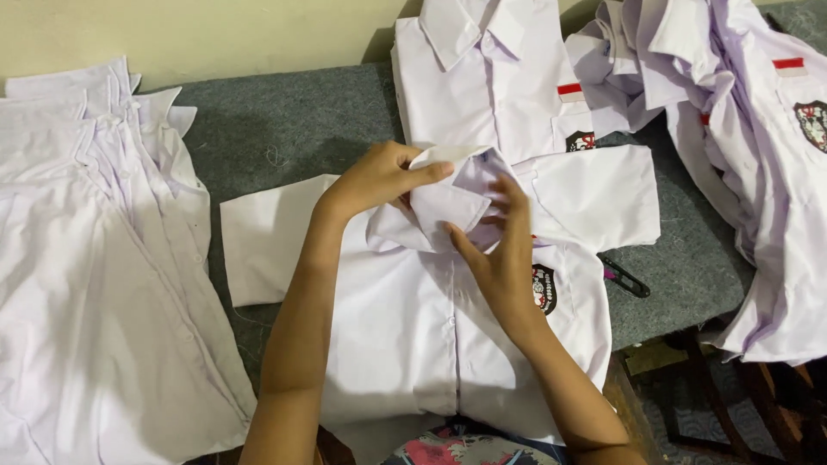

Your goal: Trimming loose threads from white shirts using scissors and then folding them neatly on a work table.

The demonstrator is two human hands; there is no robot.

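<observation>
**Both hands on the collar of a white shirt laid on grey felt**

From where I sit watching, the biggest thing in view is the table (284, 129), covered in a grey felt-like cloth and pushed against a pale yellowish wall (215, 34). On its left side lies a stack of white shirts (95, 284), spread flat and hanging over the near edge. At the far right a loose heap of white shirts (758, 172) spills off the table's corner, chest badges and red-and-white strips showing. At the top middle a folded shirt (491, 86) lies with its collar toward the wall.

In the centre lies the white shirt (413, 327) I am working on, buttoned front up, short sleeves spread to both sides, a dark badge on its chest. Its collar (448, 202) is lifted off the cloth. My left hand (379, 176) pinches the collar's upper edge between thumb and fingers. My right hand (495, 250) is partly open, fingers curled against the collar's right side, touching it.

Just right of the shirt, small black scissors (624, 277) lie on the felt. Below the table's right edge I see dark chair legs and a patterned floor (698, 413)
</observation>
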